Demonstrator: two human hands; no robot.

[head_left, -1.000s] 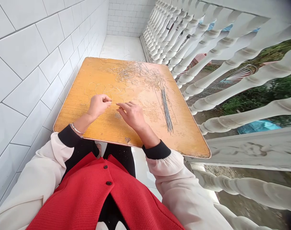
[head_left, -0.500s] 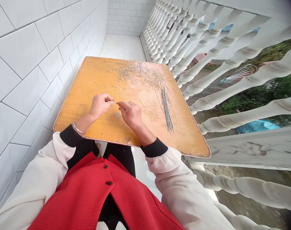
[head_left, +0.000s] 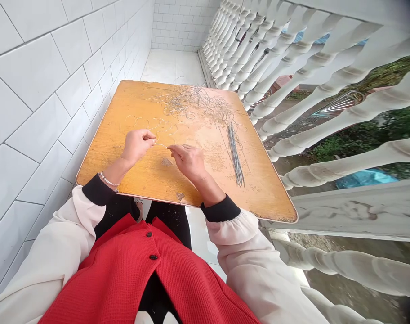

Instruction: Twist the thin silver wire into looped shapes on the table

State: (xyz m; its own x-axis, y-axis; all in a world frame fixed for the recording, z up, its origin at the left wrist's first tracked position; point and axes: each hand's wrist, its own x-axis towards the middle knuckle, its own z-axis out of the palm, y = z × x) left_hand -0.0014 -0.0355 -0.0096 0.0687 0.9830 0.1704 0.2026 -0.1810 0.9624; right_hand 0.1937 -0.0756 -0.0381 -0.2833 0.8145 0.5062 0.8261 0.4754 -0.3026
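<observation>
Between my two hands runs a short piece of thin wire point(head_left: 161, 145), pale and slightly bent. My left hand point(head_left: 136, 146) pinches its left end between thumb and fingertips. The other end is pinched by my right hand point(head_left: 189, 160), a little lower and to the right. Both hands hover over the near part of a wooden table point(head_left: 100, 166). Just beyond them lie several curved wire pieces point(head_left: 154, 123) in a loose group. Right of my right hand is a bundle of straight grey wires point(head_left: 235, 155).
A tangled heap of wire point(head_left: 194, 101) covers the table's far side. The tabletop has worn patches. A white tiled wall point(head_left: 39, 99) runs along the left, and a white balustrade point(head_left: 313, 101) stands close along the right.
My hands have drawn slightly apart, the left one up and left, the right one a little right. More of the wire between them shows now.
</observation>
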